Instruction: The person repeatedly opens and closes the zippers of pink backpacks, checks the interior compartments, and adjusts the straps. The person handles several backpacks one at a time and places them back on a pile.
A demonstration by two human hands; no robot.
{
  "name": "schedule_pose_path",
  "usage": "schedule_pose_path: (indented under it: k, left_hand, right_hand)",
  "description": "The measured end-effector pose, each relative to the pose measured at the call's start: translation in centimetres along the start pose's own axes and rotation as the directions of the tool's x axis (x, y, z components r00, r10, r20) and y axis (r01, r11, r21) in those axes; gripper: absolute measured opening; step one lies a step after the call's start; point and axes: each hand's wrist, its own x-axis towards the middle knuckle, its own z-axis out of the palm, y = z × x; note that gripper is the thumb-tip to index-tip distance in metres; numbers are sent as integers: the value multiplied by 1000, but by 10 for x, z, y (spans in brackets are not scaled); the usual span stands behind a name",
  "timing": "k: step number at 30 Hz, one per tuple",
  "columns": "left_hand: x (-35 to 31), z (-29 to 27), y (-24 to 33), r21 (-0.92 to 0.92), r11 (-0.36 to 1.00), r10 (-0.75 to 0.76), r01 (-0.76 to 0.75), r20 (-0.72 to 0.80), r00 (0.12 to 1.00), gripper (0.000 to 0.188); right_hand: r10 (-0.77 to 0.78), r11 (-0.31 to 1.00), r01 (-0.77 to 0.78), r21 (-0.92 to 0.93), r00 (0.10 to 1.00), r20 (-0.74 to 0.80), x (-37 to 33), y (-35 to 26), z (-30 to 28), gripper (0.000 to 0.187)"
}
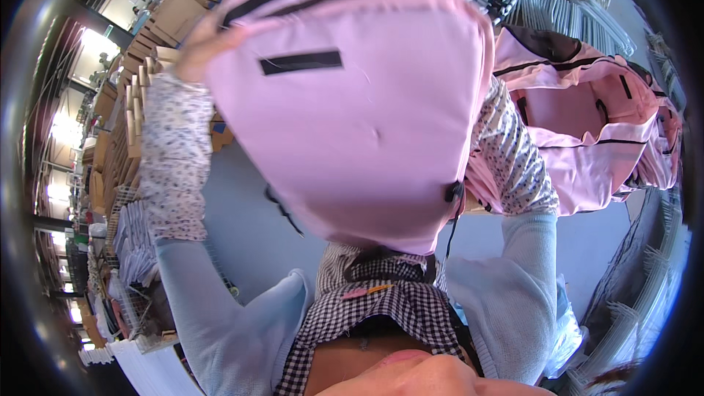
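A pink backpack [359,132] is held up in front of my chest, with black zippers at its top and a small black patch on its panel. Its upper left edge is in my left hand [202,48], which is slightly blurred and closed on the fabric. My right forearm, in a patterned sleeve cover [517,154], reaches behind the bag's right side. The bag hides that hand and its fingers. Thin black straps dangle from both lower sides of the bag.
More pink bags [587,132] are piled at the right, one with an unzipped opening. A blue-grey surface [242,205] lies beneath. Stacked brown cardboard pieces [139,103] line the left, and bundles of white wire-like stock [572,7] stand at the far right.
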Motion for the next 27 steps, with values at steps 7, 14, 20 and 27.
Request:
schedule_pose_path:
  k: [7,14,20,27]
  left_hand:
    - [24,4,-154,323,928,-144,186,-149,978,54]
    - [28,37,-239,839,535,221,103,-257,941,46]
    - [-6,-25,-299,674,739,283,-17,-288,915,32]
    - [-36,5,-326,926,357,562,121,-316,764,28]
  right_hand:
    - [342,880,-459,-120,789,-511,-35,66,-65,52]
    - [-390,231,-757,-611,503,-771,-39,181,-55,52]
    - [-572,-10,-714,-700,578,-582,-28,206,-26,65]
    - [-408,-19,-639,-769,707,-578,-26,224,41,45]
